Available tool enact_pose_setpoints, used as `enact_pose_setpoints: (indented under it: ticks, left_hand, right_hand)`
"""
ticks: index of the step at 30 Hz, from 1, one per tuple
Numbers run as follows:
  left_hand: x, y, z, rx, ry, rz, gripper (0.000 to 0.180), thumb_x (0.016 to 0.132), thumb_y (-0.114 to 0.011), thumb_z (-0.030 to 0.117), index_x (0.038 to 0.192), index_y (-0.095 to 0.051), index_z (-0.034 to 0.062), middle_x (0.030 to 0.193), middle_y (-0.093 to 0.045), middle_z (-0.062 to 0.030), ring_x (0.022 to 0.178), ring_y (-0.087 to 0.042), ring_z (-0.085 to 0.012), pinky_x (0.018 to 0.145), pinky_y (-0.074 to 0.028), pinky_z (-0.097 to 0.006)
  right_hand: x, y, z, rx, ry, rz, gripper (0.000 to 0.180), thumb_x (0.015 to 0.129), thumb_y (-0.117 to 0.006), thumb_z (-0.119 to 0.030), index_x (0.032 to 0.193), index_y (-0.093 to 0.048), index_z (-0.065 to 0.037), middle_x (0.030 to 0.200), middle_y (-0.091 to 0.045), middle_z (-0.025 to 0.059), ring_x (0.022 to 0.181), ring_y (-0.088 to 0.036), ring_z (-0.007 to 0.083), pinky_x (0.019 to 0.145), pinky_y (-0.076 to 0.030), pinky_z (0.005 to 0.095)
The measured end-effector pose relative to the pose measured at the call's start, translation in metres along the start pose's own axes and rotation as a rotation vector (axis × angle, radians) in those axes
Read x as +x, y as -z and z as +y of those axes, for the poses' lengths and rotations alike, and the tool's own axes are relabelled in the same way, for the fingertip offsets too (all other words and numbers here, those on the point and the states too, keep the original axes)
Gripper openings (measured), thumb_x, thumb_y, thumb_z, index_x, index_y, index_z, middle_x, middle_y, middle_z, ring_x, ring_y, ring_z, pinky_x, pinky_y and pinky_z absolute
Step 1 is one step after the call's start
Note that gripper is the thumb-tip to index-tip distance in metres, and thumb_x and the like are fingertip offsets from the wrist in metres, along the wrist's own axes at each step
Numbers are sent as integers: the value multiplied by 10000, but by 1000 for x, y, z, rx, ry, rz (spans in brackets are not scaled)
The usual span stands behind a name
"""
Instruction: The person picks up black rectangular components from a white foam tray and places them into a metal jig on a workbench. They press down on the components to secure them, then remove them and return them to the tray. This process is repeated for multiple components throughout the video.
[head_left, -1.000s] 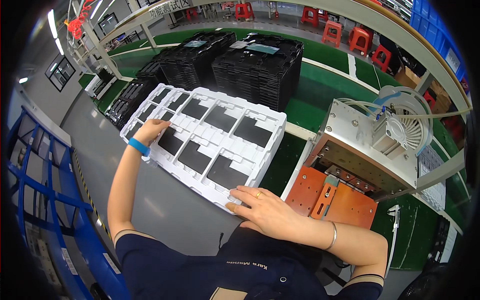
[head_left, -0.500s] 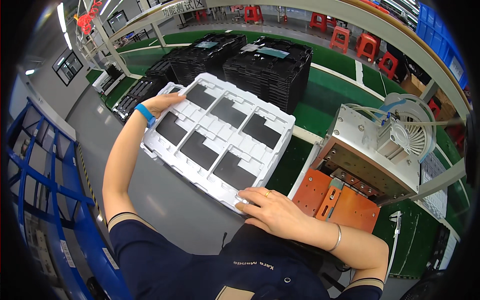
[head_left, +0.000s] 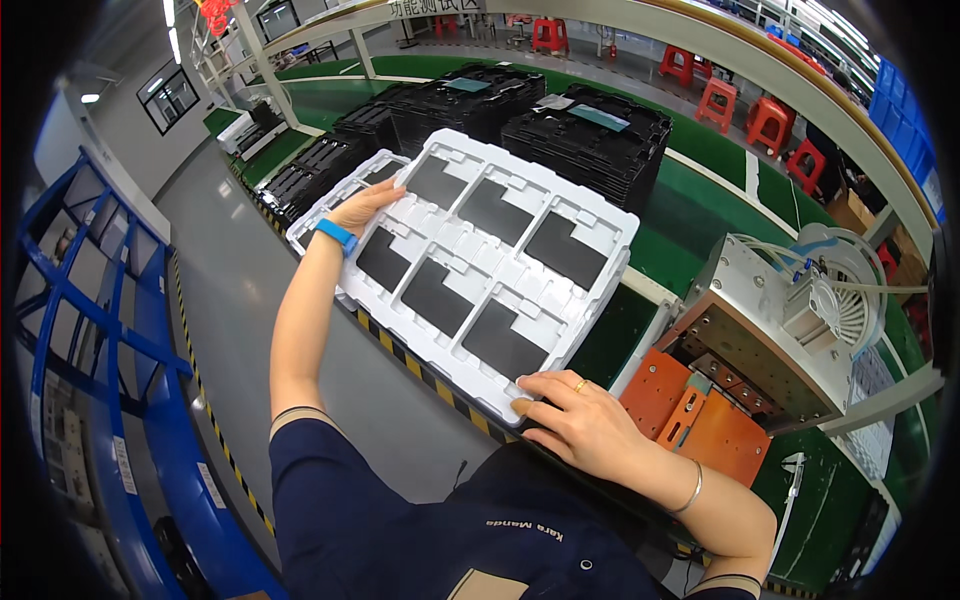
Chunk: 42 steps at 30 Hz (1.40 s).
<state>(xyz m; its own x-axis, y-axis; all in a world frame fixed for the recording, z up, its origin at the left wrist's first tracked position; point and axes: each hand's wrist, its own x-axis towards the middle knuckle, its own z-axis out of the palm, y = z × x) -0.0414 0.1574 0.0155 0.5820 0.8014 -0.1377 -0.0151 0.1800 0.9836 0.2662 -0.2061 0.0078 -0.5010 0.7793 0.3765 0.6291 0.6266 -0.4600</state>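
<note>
A white plastic tray (head_left: pixel 473 250) spans the space in front of me, its pockets holding several flat dark pieces (head_left: pixel 437 295) with notched corners. My left hand (head_left: pixel 364 208), with a blue band at the wrist, grips the tray's left edge, thumb on the rim and fingers partly hidden. At the near right corner, my right hand (head_left: pixel 588 420) holds the rim with bent fingers. Behind my left hand another white tray (head_left: pixel 309 214) shows in part. Whether the held tray touches the bench beneath, I cannot tell.
Stacks of black trays (head_left: pixel 588 150) stand on the green bench beyond. To the right is a metal fixture (head_left: pixel 765 325) with an orange plate (head_left: pixel 720 438), and a caliper (head_left: pixel 792 475) lies near it. Blue shelving (head_left: pixel 110 380) is at the left; red stools (head_left: pixel 717 103) stand far back.
The tray and both hands appear farther right in the picture, as does the whole scene. More of the second white tray and the bench's striped edge now shows. Both hands keep their hold.
</note>
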Motion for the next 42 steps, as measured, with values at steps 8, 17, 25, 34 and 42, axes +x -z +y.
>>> enact_pose_setpoints:
  ticks: [8,17,25,34,42]
  left_hand:
    - [-73,91,-15,-188,-103,186,357,998,-624,218,1301,-575,34,1138,-701,-104,977,-714,-201,820,-622,-371]
    - [-127,244,-73,-489,-137,520,407,1009,-595,317,1253,-627,-7,1157,-708,-195,978,-723,-335,848,-617,-491]
    - [-75,290,-146,-460,-296,623,408,1011,-599,288,1274,-584,-24,1152,-703,-193,1016,-703,-341,899,-581,-510]
    - [-54,180,-144,1004,46,1485,977,750,-785,548,1508,-370,92,1389,-472,-299,1292,-459,-463,1048,-402,-555]
    - [-65,150,-156,968,-295,1465,749,955,-632,403,1530,-328,32,1444,-467,-284,1321,-458,-443,1128,-347,-469]
  right_hand:
    - [0,4,0,7,-28,21,343,813,-759,-131,1128,-645,-58,1265,-578,118,1169,-575,304,941,-511,396]
    - [3,-1,0,1,-56,-28,341,810,-765,-134,1123,-657,-55,1271,-580,123,1151,-582,301,937,-516,391]
    - [8,0,-3,31,-62,-64,348,806,-769,-140,1126,-661,-56,1271,-591,125,1139,-583,304,938,-517,391]
    - [7,4,-1,-3,-125,-101,358,806,-772,-149,1135,-662,-63,1247,-606,122,1122,-590,296,920,-526,397]
    - [27,22,6,-62,-116,134,417,765,-782,-64,1167,-672,-49,1163,-674,120,1031,-635,308,865,-516,400]
